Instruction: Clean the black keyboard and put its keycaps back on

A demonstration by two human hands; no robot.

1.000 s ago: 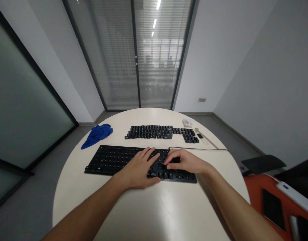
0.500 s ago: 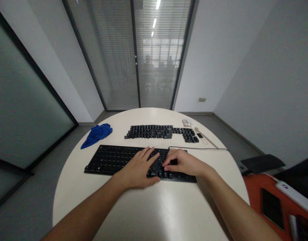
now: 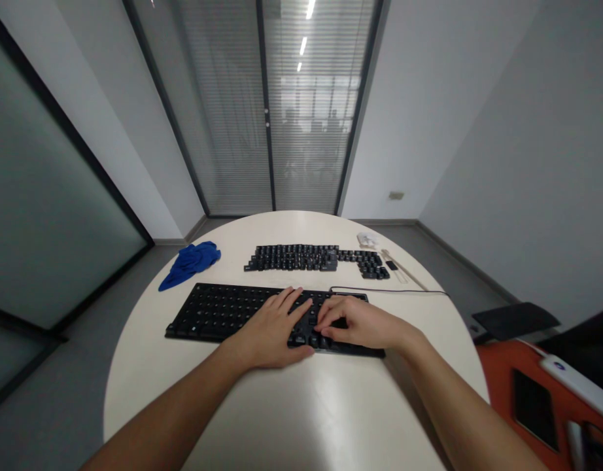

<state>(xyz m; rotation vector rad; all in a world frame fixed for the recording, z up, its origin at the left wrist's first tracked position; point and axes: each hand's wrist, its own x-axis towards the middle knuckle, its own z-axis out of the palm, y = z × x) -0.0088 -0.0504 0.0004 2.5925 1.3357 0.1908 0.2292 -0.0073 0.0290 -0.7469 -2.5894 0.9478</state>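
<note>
A black keyboard [image 3: 213, 313] lies across the front of the round table, most of its keycaps off and rows of small key posts showing. My left hand [image 3: 272, 330] rests flat on its middle, fingers spread and the thumb over the front edge. Just to the right, my right hand [image 3: 353, 322] is bent down with thumb and fingers pinched together at the keyboard, near some fitted keys along the front edge. Whatever lies between those fingertips is too small and hidden to make out. Behind the keyboard, loose black keycaps [image 3: 296, 257] lie in rows.
A crumpled blue cloth [image 3: 191, 260] lies at the table's left. At the right are a clear plastic bag [image 3: 367, 240], a thin stick [image 3: 404, 269] and a small wire tool [image 3: 396, 269]. The keyboard's cable [image 3: 390, 290] runs off right. A phone [image 3: 534, 407] lies on an orange seat [image 3: 498, 379].
My right hand has shifted slightly left, its fingertips dipping a little lower at the keyboard. My left hand has stayed in place.
</note>
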